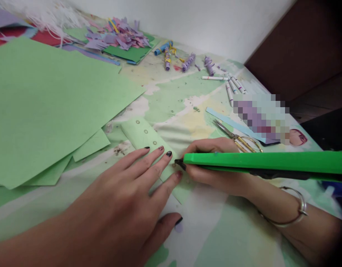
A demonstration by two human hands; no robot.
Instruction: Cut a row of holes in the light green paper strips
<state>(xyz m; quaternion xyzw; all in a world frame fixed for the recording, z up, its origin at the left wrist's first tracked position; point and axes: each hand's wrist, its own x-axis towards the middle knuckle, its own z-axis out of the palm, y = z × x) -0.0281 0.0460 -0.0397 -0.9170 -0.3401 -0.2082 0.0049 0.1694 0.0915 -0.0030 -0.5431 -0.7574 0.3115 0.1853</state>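
Note:
My left hand [134,189] lies flat with spread fingers on a narrow light green paper strip [136,135], holding it against the table. A row of small dark rings [145,131] runs along the strip. In a pinch grip, my right hand [215,163] holds a long green pen [260,162] with a black tip, which meets the strip beside my left fingers. The pen's far end runs out of view at the right. Just beyond my right hand lie gold-handled scissors [233,135], apart from it.
Large light green paper sheets [54,96] cover the left side. Paper scraps [123,35] are heaped at the back, near rolled purple paper pieces [189,63]. Several white markers [234,85] and a light blue strip [223,116] lie right of them. A white wall stands behind.

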